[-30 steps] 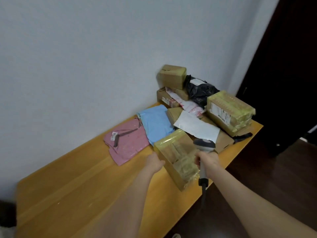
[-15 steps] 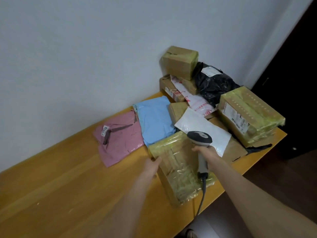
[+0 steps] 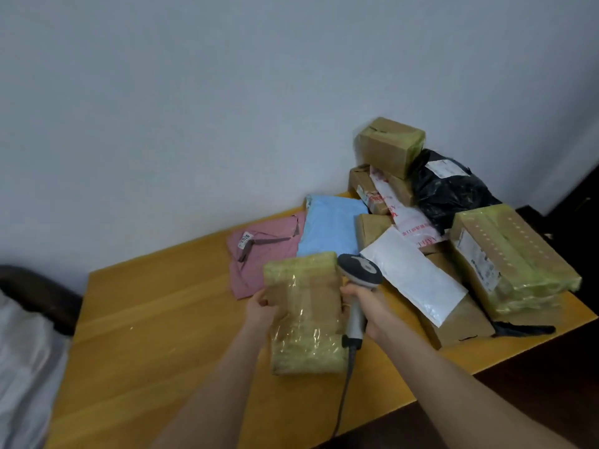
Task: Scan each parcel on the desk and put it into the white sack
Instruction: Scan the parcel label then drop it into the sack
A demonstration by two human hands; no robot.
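A cardboard parcel wrapped in yellowish tape [image 3: 308,312] is tilted up off the wooden desk [image 3: 155,335]. My left hand [image 3: 261,307] grips its left edge. My right hand [image 3: 368,307] holds a grey barcode scanner [image 3: 358,280] by the handle, right beside the parcel's right edge, with its cable hanging down. A slice of white fabric, perhaps the white sack [image 3: 22,367], shows at the left edge of the view.
More parcels are piled at the desk's far right: a pink mailer [image 3: 259,257], a blue mailer [image 3: 330,226], a white padded envelope [image 3: 418,280], a black bag [image 3: 450,189], a large taped box [image 3: 512,260] and smaller cartons [image 3: 389,145]. The wall runs behind.
My left hand has taken hold of the taped parcel and lifted it from lying flat to tilted up. The view has swung left, bringing the white fabric into sight.
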